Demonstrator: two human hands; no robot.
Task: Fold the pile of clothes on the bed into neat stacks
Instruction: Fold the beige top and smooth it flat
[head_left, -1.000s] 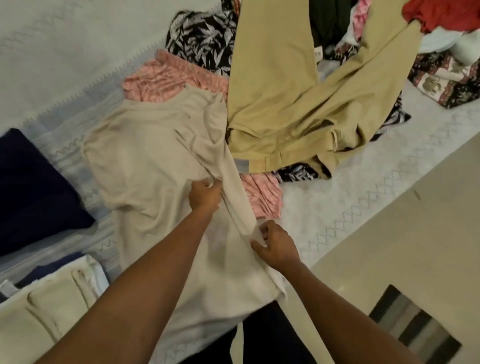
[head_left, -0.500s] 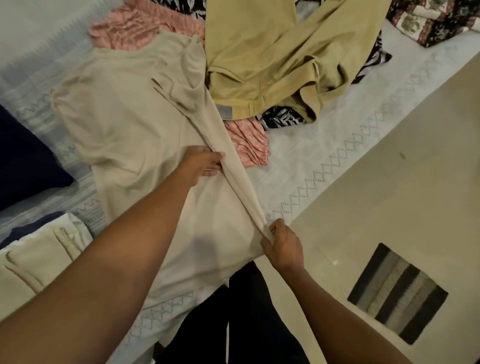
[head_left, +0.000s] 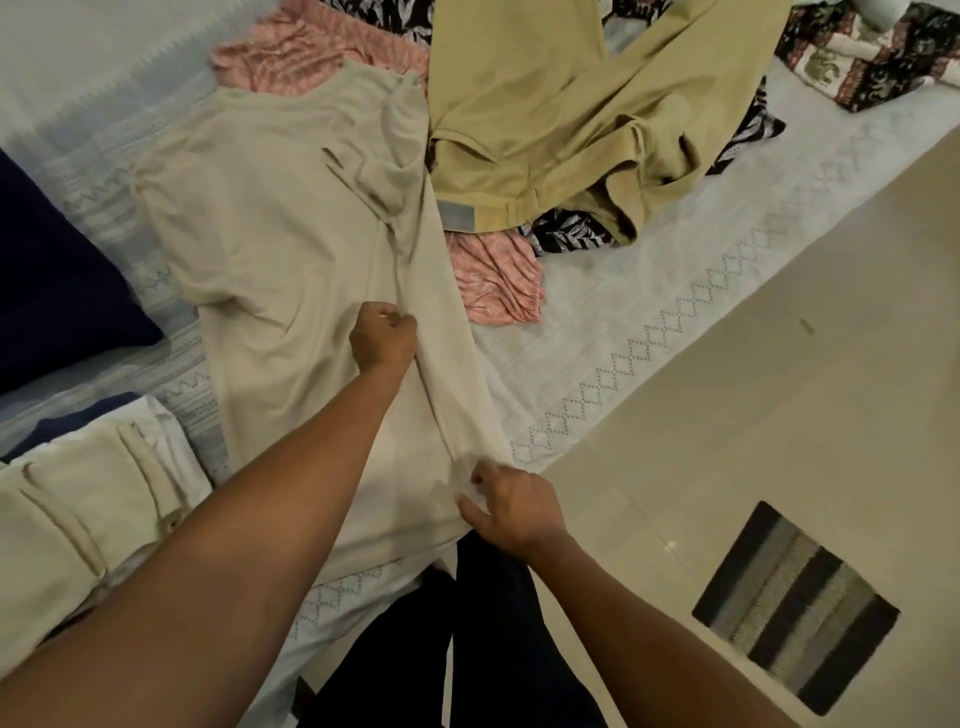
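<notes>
A beige t-shirt (head_left: 291, 249) lies spread flat on the bed, its right side folded inward along a long crease. My left hand (head_left: 383, 338) pinches that folded edge at mid-shirt with curled fingers. Near the bottom hem at the bed's edge, my right hand (head_left: 511, 506) pinches the same fold. Khaki trousers (head_left: 540, 114) lie crumpled beyond the shirt, over a pink patterned garment (head_left: 493, 275) and black-and-white leaf-print clothes (head_left: 566, 236).
A stack of folded cream clothes (head_left: 78, 525) sits at the near left on the bed. A dark navy pillow (head_left: 52, 280) lies at the left. More patterned clothes (head_left: 872, 62) are at the far right. A striped mat (head_left: 795, 605) lies on the tiled floor.
My right hand has slid a little inward along the hem. My left hand's fingers have curled tighter on the fold. The view has shifted slightly toward the pile.
</notes>
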